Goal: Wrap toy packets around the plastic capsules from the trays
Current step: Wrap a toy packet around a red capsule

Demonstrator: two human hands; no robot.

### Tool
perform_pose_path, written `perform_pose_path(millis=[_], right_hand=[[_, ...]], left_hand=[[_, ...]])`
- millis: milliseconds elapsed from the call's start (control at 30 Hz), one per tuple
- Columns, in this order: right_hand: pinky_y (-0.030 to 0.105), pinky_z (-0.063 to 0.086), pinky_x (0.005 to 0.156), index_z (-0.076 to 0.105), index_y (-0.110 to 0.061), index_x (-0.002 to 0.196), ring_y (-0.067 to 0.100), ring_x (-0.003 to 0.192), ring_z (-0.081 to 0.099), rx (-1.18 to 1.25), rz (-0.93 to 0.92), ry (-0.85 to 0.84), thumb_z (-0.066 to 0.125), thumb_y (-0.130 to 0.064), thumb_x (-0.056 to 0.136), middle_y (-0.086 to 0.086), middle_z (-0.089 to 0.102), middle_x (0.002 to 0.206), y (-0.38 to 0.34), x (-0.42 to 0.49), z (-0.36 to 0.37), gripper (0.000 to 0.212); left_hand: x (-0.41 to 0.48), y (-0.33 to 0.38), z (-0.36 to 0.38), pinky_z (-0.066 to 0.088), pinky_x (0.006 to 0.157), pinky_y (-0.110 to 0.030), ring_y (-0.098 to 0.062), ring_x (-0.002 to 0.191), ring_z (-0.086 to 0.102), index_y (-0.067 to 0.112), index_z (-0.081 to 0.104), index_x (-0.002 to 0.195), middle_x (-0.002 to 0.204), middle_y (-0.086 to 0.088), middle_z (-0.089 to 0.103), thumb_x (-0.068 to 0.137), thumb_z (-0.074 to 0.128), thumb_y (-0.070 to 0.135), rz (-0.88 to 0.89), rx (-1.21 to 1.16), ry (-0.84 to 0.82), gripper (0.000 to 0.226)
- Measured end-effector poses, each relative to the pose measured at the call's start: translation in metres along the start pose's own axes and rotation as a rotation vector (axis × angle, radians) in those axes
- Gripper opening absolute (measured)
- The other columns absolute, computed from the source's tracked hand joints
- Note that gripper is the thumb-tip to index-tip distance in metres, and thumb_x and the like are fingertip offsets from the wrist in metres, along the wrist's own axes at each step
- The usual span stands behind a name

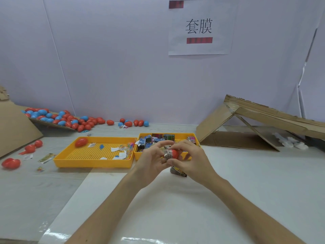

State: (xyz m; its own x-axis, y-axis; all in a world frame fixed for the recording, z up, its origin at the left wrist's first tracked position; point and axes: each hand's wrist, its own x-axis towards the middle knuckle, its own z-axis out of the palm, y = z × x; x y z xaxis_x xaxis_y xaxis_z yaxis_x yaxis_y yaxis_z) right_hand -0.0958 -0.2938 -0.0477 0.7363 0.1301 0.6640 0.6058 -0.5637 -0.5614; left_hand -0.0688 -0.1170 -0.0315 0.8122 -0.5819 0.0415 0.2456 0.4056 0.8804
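hands (173,155) gripping capsule (174,154), beside tray (175,135) edge

On the pale surface (246,182) a yellow left tray (93,163) and right tray (182,134) are set side by side. Red and blue capsules (70,120) are heaped along the back, loose red capsules (10,163) and a packet (46,157) are scattered at the left, and folded cardboard (246,124) is propped at the right.

A white paper sign (200,48) bearing two black printed characters is fixed to the pale partition wall (114,59). A folded cardboard shelter (255,120) stands at the right rear of the table (26,191), with crumpled white pieces (292,142) beneath it. A cardboard panel (15,127) slopes at the left edge. A glossy white sheet (246,182) lies on the table.
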Motion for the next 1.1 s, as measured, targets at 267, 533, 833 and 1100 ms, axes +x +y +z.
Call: perform_pose_path(millis=[267,533,833,1100], right_hand=[[0.016,0.048,0.069,0.072,-0.021,0.108,0.011,0.088,0.061,0.023,0.02,-0.013,0.079,-0.027,0.086,-0.01,0.062,0.097,-0.0029,-0.0006,0.0007,0.025],[0.016,0.05,0.068,0.071,-0.017,0.114,0.011,0.085,0.064,0.066,0.045,-0.023,0.076,-0.026,0.088,-0.007,0.065,0.101,-0.0032,-0.0007,-0.0004,0.027],[0.013,0.047,0.068,0.069,-0.029,0.114,0.011,0.095,0.063,0.03,0.03,-0.048,0.076,-0.03,0.086,-0.01,0.063,0.112,-0.002,-0.0005,-0.0028,0.029],[0.014,0.044,0.071,0.071,-0.024,0.113,0.009,0.098,0.06,0.017,0.018,-0.054,0.073,-0.033,0.085,-0.015,0.061,0.107,-0.0029,-0.0005,-0.0031,0.029]], left_hand=[[0.0022,-0.0016,0.0002,0.053,0.097,-0.044,-0.033,0.099,0.067,0.006,0.061,0.127,0.117,-0.024,0.067,0.076,0.046,0.008,0.007,-0.016,0.004,0.053],[0.0026,-0.0022,0.0009,0.054,0.097,-0.041,-0.032,0.103,0.068,0.007,0.062,0.125,0.112,-0.018,0.072,0.077,0.048,0.009,0.03,-0.03,0.005,0.05],[0.0021,-0.0047,-0.0004,0.048,0.103,-0.046,-0.031,0.108,0.064,0.006,0.06,0.129,0.122,-0.022,0.067,0.091,0.034,0.005,0.011,0.04,0.027,0.045],[0.0022,-0.0055,-0.0006,0.045,0.101,-0.045,-0.033,0.108,0.06,0.007,0.061,0.127,0.118,-0.022,0.067,0.089,0.035,0.006,0.004,0.066,0.042,0.046]])
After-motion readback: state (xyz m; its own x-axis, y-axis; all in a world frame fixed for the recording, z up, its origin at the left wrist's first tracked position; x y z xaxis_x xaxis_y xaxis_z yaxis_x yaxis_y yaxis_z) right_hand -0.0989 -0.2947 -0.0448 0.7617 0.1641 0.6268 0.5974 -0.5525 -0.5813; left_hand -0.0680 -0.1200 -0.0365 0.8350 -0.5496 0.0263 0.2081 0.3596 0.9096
